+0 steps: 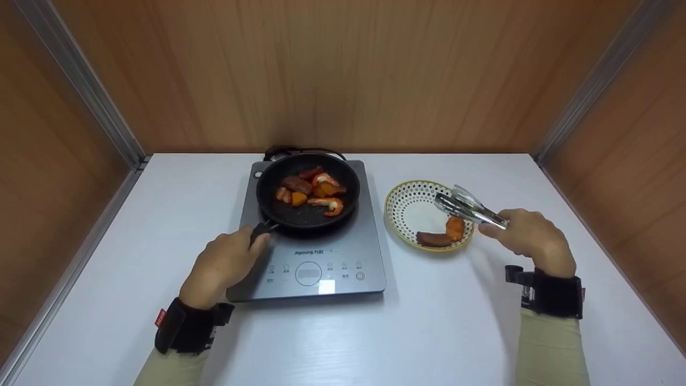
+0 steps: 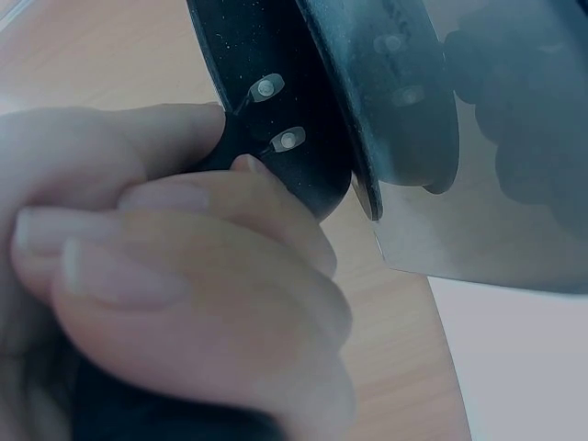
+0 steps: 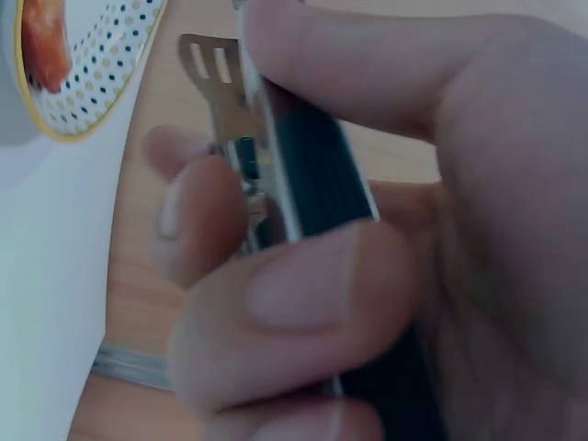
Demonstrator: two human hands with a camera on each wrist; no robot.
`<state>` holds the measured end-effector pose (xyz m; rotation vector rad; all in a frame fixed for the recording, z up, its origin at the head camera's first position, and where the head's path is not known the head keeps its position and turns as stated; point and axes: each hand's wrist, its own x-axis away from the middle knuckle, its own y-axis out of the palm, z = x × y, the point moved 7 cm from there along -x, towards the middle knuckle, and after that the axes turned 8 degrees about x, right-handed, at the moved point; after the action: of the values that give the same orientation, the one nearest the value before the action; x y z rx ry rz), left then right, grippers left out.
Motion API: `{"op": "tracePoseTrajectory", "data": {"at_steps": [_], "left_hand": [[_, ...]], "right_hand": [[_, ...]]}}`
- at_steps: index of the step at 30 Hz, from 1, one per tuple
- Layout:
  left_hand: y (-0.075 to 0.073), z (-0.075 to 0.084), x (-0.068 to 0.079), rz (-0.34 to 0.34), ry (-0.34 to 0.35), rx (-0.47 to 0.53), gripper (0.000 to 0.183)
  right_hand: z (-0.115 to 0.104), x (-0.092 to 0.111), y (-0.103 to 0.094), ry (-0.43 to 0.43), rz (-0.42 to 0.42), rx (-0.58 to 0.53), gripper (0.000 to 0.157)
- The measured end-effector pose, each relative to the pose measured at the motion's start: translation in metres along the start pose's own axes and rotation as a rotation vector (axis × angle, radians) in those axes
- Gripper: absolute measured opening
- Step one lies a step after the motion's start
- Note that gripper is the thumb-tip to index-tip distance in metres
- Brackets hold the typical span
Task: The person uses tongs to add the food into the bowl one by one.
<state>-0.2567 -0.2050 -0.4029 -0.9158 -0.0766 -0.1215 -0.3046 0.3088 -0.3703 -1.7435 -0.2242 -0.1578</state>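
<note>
My left hand (image 1: 222, 262) grips the handle (image 1: 261, 231) of a black frying pan (image 1: 286, 215) on an induction cooktop (image 1: 348, 246). In the left wrist view, curled fingers (image 2: 211, 285) lie just below the riveted pan side (image 2: 276, 55). Inside the pan are shrimp (image 1: 333, 206), a sausage piece (image 1: 297, 185) and orange chunks (image 1: 299, 199). Metal tongs (image 1: 471, 209) are held by my right hand (image 1: 530, 238), their tips apart above a dotted plate (image 1: 415, 212). A sausage piece (image 1: 434, 239) and an orange piece (image 1: 455, 228) lie on that plate. Fingers wrap the tongs (image 3: 322, 175) in the right wrist view.
A white table (image 1: 343, 343) carries the cooktop and, to its right, the plate. Wooden panels (image 1: 343, 75) rise behind and at both sides. A black cord (image 1: 305, 150) lies behind the pan.
</note>
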Motion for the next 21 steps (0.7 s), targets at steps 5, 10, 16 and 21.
{"op": "tracePoseTrajectory", "data": {"at_steps": [5, 10, 16, 21], "left_hand": [[0.000, 0.000, -0.001, -0.001, 0.003, -0.006, 0.043], [-0.001, 0.001, 0.001, 0.002, 0.010, -0.003, 0.042], [-0.001, 0.002, 0.001, 0.008, 0.023, -0.008, 0.042], [-0.001, 0.002, 0.001, 0.011, 0.026, -0.005, 0.043]], "right_hand": [[0.015, 0.008, 0.001, 0.056, -0.090, -0.082, 0.077], [0.021, 0.012, 0.003, 0.074, -0.119, -0.120, 0.069], [0.022, 0.012, 0.007, 0.068, -0.153, -0.123, 0.061], [0.023, 0.010, 0.010, 0.079, -0.168, -0.102, 0.061]]}}
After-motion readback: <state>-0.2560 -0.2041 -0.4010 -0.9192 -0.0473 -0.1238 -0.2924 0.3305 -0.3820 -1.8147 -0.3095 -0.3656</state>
